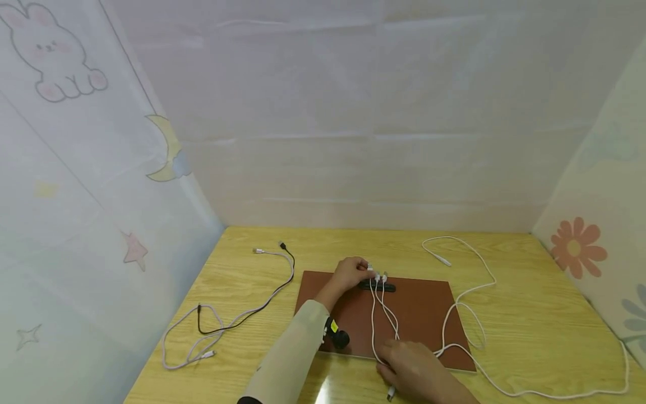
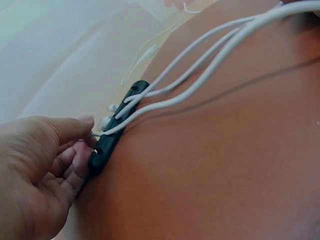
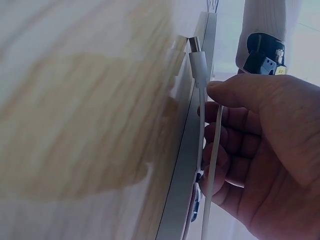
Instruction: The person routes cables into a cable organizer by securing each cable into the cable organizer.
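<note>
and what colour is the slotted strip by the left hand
The strip looks black, clearest in the left wrist view.

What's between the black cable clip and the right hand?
In the head view, white cables run across the brown board from the black cable clip toward the right hand.

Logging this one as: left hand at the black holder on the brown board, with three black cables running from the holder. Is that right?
One slip: the three cables running from the holder are white, not black, as the left wrist view shows. The left hand is indeed at the black holder on the brown board.
</note>
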`<state>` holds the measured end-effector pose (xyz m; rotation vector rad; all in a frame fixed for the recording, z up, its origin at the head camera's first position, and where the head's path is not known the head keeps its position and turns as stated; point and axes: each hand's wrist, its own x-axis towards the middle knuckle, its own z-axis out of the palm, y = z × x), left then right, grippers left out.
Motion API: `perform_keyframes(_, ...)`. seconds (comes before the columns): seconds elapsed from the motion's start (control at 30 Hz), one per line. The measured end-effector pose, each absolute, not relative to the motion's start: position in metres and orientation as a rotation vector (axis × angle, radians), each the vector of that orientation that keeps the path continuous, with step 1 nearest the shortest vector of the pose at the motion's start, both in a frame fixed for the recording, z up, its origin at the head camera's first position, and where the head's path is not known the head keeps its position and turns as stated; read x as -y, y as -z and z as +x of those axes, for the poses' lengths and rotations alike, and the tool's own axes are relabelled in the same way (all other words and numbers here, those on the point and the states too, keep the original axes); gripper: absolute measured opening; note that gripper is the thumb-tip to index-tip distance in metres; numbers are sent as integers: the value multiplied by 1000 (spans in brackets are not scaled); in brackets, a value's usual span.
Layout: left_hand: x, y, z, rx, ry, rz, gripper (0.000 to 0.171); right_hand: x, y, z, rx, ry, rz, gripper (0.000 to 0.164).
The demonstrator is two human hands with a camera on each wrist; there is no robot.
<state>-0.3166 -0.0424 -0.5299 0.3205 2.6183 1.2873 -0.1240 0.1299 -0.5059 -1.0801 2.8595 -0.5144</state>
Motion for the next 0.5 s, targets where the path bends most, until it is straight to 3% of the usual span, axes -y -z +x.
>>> perform_keyframes(0.3, 40, 524, -316, -2662, -1200, 318, 28, -129, 503, -124, -2866, 495, -1048, 24)
perform_keyframes(0.5, 37, 523, -314, -2672, -1201, 307, 37, -129, 501, -124, -2848, 511, -1007, 18)
